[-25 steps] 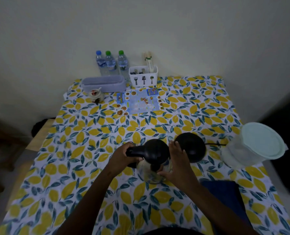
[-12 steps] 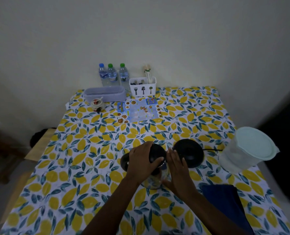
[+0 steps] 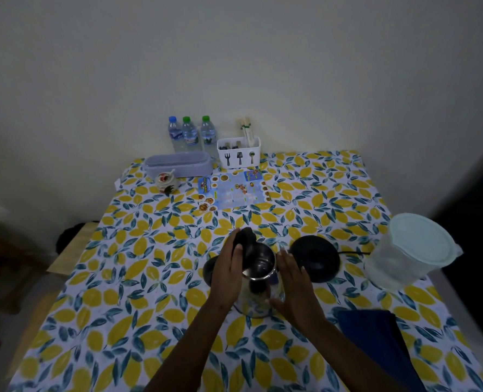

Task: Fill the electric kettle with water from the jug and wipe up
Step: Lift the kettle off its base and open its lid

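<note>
On a lemon-print table [image 3: 150,278], the left hand [image 3: 230,268] tips back the kettle [image 3: 258,281] lid [image 3: 244,239] while the right hand [image 3: 294,290], fingers open, steadies its side; the lid should open fully before pouring from the jug [image 3: 410,250].

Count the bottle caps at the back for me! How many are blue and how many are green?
Blue caps: 1
Green caps: 2
Total: 3 caps, on 3 water bottles standing against the wall.
</note>
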`<state>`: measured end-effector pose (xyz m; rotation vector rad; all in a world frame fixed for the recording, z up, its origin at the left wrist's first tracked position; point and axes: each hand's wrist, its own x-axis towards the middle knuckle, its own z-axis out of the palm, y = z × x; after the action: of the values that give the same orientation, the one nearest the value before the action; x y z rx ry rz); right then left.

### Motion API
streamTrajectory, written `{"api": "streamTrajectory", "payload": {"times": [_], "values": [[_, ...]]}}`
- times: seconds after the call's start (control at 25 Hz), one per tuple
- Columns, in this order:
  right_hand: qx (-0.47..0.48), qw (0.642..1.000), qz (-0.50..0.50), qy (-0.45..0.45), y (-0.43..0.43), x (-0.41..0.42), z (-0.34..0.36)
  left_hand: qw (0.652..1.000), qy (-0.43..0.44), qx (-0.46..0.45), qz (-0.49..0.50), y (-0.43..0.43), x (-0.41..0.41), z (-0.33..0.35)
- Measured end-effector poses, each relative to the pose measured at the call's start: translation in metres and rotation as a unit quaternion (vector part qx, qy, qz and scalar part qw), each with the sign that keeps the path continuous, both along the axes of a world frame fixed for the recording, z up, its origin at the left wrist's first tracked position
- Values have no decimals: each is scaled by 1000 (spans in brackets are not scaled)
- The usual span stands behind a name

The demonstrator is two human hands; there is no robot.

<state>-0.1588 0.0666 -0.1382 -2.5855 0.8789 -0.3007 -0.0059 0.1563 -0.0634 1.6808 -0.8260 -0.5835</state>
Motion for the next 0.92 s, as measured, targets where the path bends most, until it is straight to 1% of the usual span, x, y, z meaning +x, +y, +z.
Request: {"api": "streamTrajectory", "payload": {"times": [0.16, 0.28, 0.4, 0.48, 0.52, 0.56, 0.6, 0.64, 0.68, 0.72, 0.76, 0.8, 0.84, 0.92], "values": [[-13, 999, -1, 38, 0, 1, -1, 993, 112, -41, 16, 13, -3, 16], [-22, 999, -9, 38, 2, 2, 2, 978, 173, -78, 87, 25, 10, 12], [-52, 997, -18, 52, 5, 2, 7, 971, 171, -50, 162, 36, 24, 3], [-56, 996, -18, 69, 6, 2, 12, 954, 203, -45, 214, 40, 25, 1], [-52, 996, -18, 72, 7, 2, 14, 952, 187, -43, 237, 43, 23, 1], [-49, 996, -18, 68, 8, 1, 15, 958, 135, -38, 251, 47, 21, 0], [-47, 997, -16, 62, 8, 0, 16, 967, 41, -20, 251, 50, 19, 0], [-44, 997, -14, 54, 9, -1, 17, 969, -74, 6, 236, 52, 18, -1], [-38, 998, -11, 39, 10, -3, 18, 958, -194, 34, 210, 52, 18, -3], [-29, 999, -10, 17, 11, -7, 17, 936, -298, 56, 179, 51, 17, -6], [-20, 1000, -10, -7, 11, -10, 15, 913, -372, 71, 150, 50, 13, -7], [-16, 999, -13, -26, 11, -15, 13, 899, -411, 78, 126, 47, 9, -7], [-14, 999, -18, -38, 10, -21, 12, 897, -422, 82, 102, 41, 3, -7], [-9, 998, -42, -51, 6, -38, 8, 905, -415, 86, 39, 25, -13, -9]]}}
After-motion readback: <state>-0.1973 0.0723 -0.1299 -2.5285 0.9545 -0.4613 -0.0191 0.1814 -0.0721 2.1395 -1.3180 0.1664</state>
